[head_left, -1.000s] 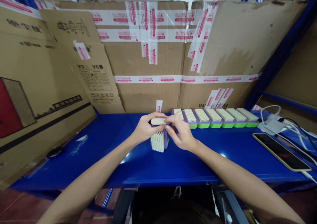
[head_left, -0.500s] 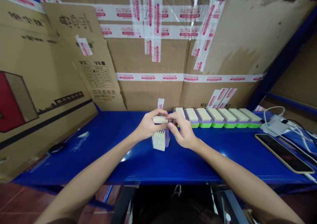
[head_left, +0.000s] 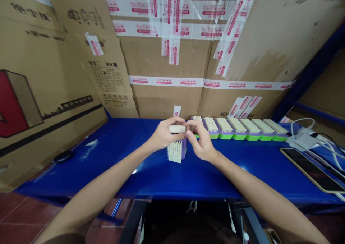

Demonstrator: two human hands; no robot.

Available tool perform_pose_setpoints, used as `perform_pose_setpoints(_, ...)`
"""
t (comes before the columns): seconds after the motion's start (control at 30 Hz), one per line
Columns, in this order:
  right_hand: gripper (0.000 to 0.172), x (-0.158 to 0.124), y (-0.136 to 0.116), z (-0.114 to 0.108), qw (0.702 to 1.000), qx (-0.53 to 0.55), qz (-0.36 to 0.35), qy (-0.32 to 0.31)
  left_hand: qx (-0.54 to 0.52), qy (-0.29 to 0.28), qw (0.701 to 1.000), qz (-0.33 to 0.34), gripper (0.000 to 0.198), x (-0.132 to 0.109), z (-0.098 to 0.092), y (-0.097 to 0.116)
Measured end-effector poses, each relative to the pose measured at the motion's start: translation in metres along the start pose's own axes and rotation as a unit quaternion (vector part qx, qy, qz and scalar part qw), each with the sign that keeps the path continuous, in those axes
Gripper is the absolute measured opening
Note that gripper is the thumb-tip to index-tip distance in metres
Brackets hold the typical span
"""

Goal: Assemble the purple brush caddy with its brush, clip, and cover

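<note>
My left hand (head_left: 161,134) is closed, thumb and fingers gripping a small cream-coloured piece (head_left: 177,129) with a smooth, rounded edge. My right hand (head_left: 201,138) pinches the right end of that piece with its thumb and fingertips. Its exact kind does not show, since fingers cover both ends. Just below the piece, a scrubbing brush (head_left: 175,151) stands on the blue table with its pale bristles toward me and its purple and green body behind. My left fingers overlap its top edge, and I cannot tell whether they touch it.
Several brushes (head_left: 238,126) with purple and green bodies line the table's back right, bristles up. A phone (head_left: 309,168) and a white adapter with cables (head_left: 302,140) lie at the right. Cardboard walls (head_left: 167,96) enclose the back and left. A black round object (head_left: 63,156) rests at left.
The view has shifted slightly. Both hands still hold the cream-coloured piece in nearly the same place; my right fingers have moved a little along its right end.
</note>
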State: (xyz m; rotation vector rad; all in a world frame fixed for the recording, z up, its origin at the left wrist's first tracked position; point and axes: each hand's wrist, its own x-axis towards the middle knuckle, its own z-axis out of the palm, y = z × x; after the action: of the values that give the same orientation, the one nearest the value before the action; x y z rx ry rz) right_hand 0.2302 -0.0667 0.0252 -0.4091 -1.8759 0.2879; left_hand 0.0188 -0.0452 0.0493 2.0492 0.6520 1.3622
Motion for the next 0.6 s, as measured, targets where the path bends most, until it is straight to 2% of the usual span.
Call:
perform_pose_setpoints(0.17, 0.024, -0.0023, -0.0005, -0.0010, 1.000, 0.008, 0.004, 0.005, 0.011, 0.002, 1.000, 0.016, 0.052, 0.0000, -0.0012, -0.0031)
perform_pose_setpoints(0.3, 0.027, -0.0042, -0.0004, -0.0039, 1.000, 0.010, 0.017, 0.006, 0.032, -0.023, 0.999, 0.035, 0.059, 0.0001, -0.0060, -0.0027)
perform_pose_setpoints(0.47, 0.031, -0.0029, 0.0010, -0.0067, 1.000, -0.005, 0.022, -0.006, 0.029, -0.044, 0.998, 0.033, 0.046, 0.0009, -0.0086, -0.0004)
perform_pose_setpoints(0.6, 0.033, -0.0004, 0.0011, -0.0070, 0.999, -0.008, 0.028, -0.014, 0.011, -0.034, 0.999, 0.017, 0.046, 0.0009, -0.0063, -0.0010)
